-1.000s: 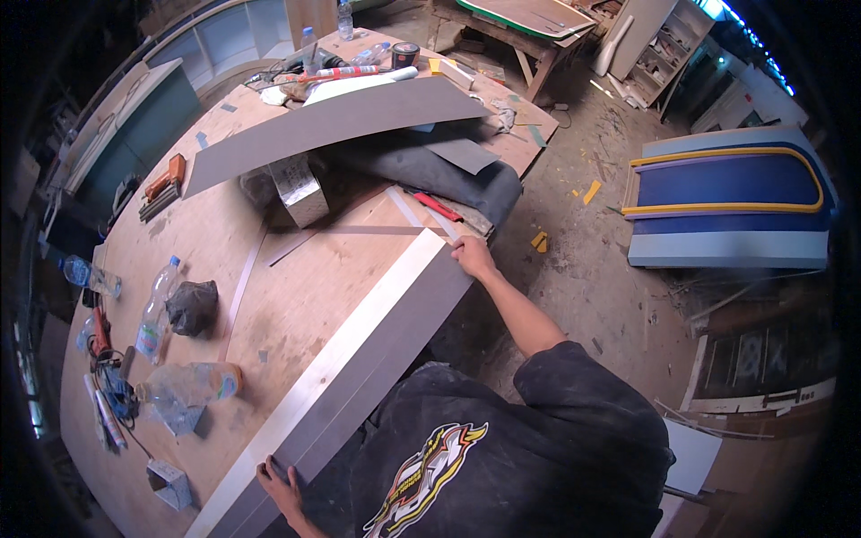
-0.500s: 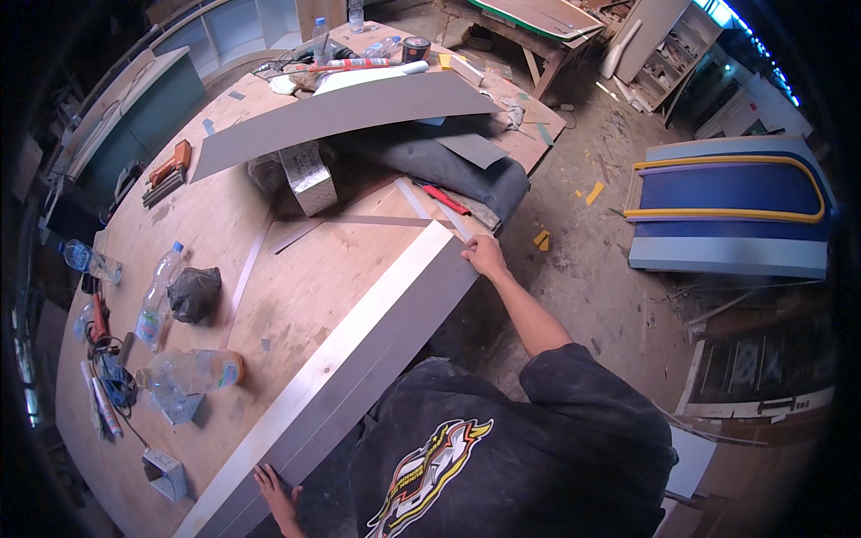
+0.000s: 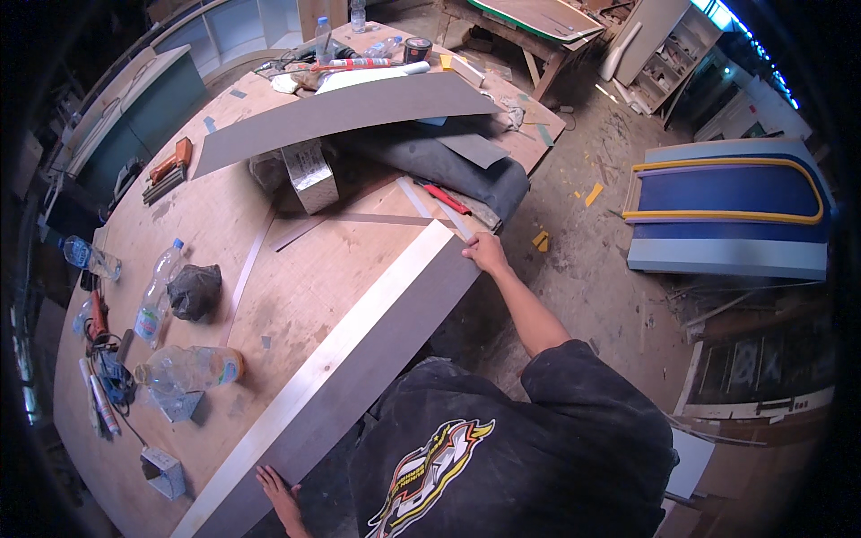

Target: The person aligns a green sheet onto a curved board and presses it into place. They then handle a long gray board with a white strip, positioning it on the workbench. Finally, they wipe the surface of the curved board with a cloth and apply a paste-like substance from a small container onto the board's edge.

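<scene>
A long board with a pale bare-wood edge point(image 3: 350, 339) and a dark grey face point(image 3: 381, 345) lies slantwise along the near edge of the wooden worktable point(image 3: 296, 296). At its far right end, my right hand point(image 3: 485, 253) is closed around the corner. My left hand point(image 3: 279, 496) rests on the grey face near the lower end, fingers stretched out. Just beyond the right hand lies a red-handled cutter point(image 3: 446, 199) beside pale strips. The board's underside is hidden.
A curved grey sheet point(image 3: 350, 117) rests on a metal-look box point(image 3: 309, 175) and a dark roll point(image 3: 457, 170). Plastic bottles point(image 3: 193, 368), a black bag point(image 3: 194, 291) and a corded tool point(image 3: 112, 372) sit at left. A blue panel with yellow trim point(image 3: 731, 211) stands at right.
The thin pale line along the board's grey face no longer shows, and that face looks plain now. Both hands stay almost where they were.
</scene>
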`<state>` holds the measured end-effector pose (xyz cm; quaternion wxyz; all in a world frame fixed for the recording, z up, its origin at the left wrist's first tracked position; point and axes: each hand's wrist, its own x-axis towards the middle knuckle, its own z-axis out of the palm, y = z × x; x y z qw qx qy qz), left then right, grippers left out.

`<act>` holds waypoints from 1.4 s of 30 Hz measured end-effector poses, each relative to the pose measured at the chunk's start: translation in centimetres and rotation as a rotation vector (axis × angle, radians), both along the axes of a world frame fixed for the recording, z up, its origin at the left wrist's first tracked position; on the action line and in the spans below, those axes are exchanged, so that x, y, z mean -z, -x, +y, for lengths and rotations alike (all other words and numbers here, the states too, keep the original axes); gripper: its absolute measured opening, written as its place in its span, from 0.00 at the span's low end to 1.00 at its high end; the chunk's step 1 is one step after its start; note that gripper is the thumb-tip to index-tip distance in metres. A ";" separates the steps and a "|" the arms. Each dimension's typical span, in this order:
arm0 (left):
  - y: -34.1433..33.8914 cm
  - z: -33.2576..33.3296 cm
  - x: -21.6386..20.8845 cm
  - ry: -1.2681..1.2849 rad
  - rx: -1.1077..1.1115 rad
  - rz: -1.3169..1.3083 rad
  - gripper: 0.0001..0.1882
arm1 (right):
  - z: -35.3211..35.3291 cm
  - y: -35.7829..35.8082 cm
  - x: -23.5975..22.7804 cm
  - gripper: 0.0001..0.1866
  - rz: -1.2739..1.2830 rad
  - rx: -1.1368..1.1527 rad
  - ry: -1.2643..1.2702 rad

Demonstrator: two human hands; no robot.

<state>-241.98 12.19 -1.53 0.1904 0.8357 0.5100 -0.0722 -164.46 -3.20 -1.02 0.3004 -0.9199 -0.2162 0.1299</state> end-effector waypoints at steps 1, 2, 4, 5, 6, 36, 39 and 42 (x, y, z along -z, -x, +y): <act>0.0 -0.1 0.2 -0.013 -0.004 0.009 0.55 | 0.0 -0.2 -0.1 0.16 0.028 -0.015 -0.001; 0.0 -0.3 0.4 -0.026 -0.007 0.019 0.54 | -0.1 -0.3 -0.1 0.16 0.049 -0.016 0.005; -0.1 -0.7 0.7 -0.059 -0.015 0.040 0.54 | -0.2 -0.7 -0.3 0.16 0.083 -0.048 -0.010; -0.2 -0.9 0.8 -0.080 -0.019 0.052 0.54 | -0.2 -0.9 -0.3 0.15 0.106 -0.050 -0.012; -0.3 -1.1 0.9 -0.084 -0.031 0.058 0.53 | -0.2 -1.1 -0.4 0.15 0.115 -0.066 -0.012; -16.8 -2.2 -2.4 -0.063 0.147 -0.146 0.41 | 0.3 -3.5 -0.7 0.19 0.166 -0.221 0.203; -23.0 -2.5 -2.3 -0.037 0.290 -0.160 0.37 | 0.6 -2.5 -0.7 0.18 0.099 -0.176 0.176; -27.9 -2.8 -2.3 -0.005 0.373 -0.198 0.36 | 0.6 -1.7 -0.5 0.17 0.031 -0.119 0.139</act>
